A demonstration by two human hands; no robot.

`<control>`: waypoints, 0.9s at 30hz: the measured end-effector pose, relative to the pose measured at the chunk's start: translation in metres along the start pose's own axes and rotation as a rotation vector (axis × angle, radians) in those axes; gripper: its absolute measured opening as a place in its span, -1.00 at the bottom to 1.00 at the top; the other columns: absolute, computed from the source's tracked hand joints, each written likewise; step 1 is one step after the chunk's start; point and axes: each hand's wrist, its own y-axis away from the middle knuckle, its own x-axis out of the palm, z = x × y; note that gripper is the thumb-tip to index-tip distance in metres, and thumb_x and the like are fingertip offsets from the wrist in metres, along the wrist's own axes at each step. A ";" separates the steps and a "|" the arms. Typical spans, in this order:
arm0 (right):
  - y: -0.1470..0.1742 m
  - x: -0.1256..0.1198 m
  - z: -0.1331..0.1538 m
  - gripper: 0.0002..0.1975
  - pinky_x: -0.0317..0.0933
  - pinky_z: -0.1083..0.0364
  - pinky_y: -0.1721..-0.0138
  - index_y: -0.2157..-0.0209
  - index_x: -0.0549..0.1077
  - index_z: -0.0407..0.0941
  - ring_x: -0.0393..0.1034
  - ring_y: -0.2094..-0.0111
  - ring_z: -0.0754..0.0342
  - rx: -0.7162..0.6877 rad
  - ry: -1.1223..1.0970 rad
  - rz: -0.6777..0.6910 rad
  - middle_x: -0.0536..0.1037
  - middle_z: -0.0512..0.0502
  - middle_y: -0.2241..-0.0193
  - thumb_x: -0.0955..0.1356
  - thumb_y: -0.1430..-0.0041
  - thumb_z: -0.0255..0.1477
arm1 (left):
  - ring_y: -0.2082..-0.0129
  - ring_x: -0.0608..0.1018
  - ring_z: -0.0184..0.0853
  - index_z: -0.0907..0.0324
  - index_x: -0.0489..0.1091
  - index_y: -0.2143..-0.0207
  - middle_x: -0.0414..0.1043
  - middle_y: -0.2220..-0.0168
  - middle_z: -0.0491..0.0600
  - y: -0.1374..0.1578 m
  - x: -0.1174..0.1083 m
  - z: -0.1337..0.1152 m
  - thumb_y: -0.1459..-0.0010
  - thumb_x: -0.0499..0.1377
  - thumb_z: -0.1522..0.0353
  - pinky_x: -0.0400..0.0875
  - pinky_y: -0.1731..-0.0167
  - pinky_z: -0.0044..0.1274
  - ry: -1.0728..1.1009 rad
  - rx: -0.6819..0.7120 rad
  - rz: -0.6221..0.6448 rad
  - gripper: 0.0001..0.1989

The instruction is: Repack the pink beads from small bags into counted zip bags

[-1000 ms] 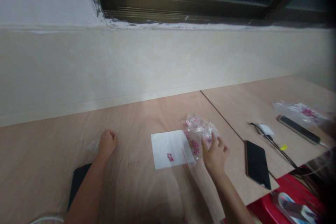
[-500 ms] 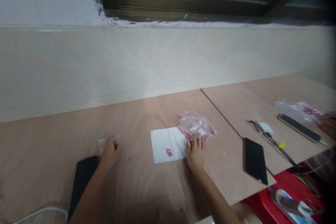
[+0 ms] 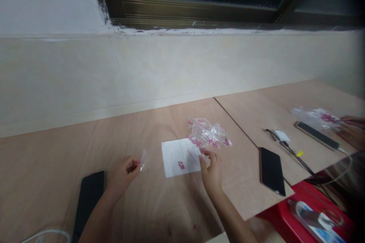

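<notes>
My left hand [image 3: 125,172] is closed in a pinch on a small clear plastic bag [image 3: 143,159], which stands up from the fingertips above the wooden tabletop. At the right edge of a white paper sheet [image 3: 171,155], my right hand [image 3: 211,172] has its thumb and fingers curled together. What sits between those fingertips is too small to make out. A small cluster of pink pieces [image 3: 181,165] lies on the paper, left of a thin red line. Just beyond my right hand is a heap of clear bags [image 3: 209,133] with pink pieces in them.
A black phone [image 3: 90,197] lies by my left forearm, and another phone [image 3: 272,171] lies to the right. Farther right are black cables [image 3: 296,157], a long dark device [image 3: 316,136] and a bag of pink pieces [image 3: 325,117] by another person's hand [image 3: 353,131]. A red stool [image 3: 281,212] stands below.
My left hand has moved right, toward the paper, with the small bag lifted in its fingers. My right hand has drawn back from the heap of bags, its fingers now curled.
</notes>
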 end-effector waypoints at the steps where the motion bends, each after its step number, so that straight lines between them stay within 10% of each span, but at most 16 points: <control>1: 0.011 0.000 0.012 -0.72 0.17 0.02 0.27 0.27 0.34 -0.15 0.29 0.26 -0.03 0.012 -0.104 0.095 0.42 -0.20 0.30 0.20 -0.12 -0.24 | 0.43 0.48 -0.32 0.18 0.31 0.46 0.39 0.48 -0.08 0.006 0.005 -0.006 0.04 0.12 0.26 0.37 0.39 -0.51 0.016 0.008 0.033 -0.84; 8: 0.062 0.015 0.074 -0.77 0.08 0.19 0.50 0.47 0.36 -0.16 0.24 0.51 0.16 0.009 -0.315 0.705 0.39 0.00 0.56 0.27 -0.09 -0.28 | 0.51 0.38 -0.39 0.19 0.22 0.58 0.28 0.56 -0.13 0.039 0.048 -0.044 -0.01 0.08 0.32 0.28 0.48 -0.59 -0.067 0.099 0.239 -0.82; 19: 0.051 0.005 0.072 -0.93 0.14 0.18 0.55 0.37 0.34 -0.15 0.27 0.60 0.15 0.183 -0.443 0.771 0.38 0.06 0.64 0.26 -0.03 -0.54 | 0.42 0.46 -0.35 0.22 0.31 0.49 0.39 0.48 -0.07 0.041 0.054 -0.042 -0.09 0.05 0.28 0.33 0.36 -0.55 0.125 0.064 0.348 -0.80; 27: 0.052 0.013 0.075 -0.94 0.16 0.18 0.42 0.45 0.42 -0.15 0.33 0.41 0.11 -0.139 -0.146 0.659 0.43 -0.05 0.44 0.36 0.05 -0.56 | 0.36 0.48 -0.32 0.23 0.37 0.46 0.43 0.47 -0.08 0.033 0.045 -0.038 -0.06 0.10 0.22 0.36 0.27 -0.51 0.259 -0.034 0.385 -0.76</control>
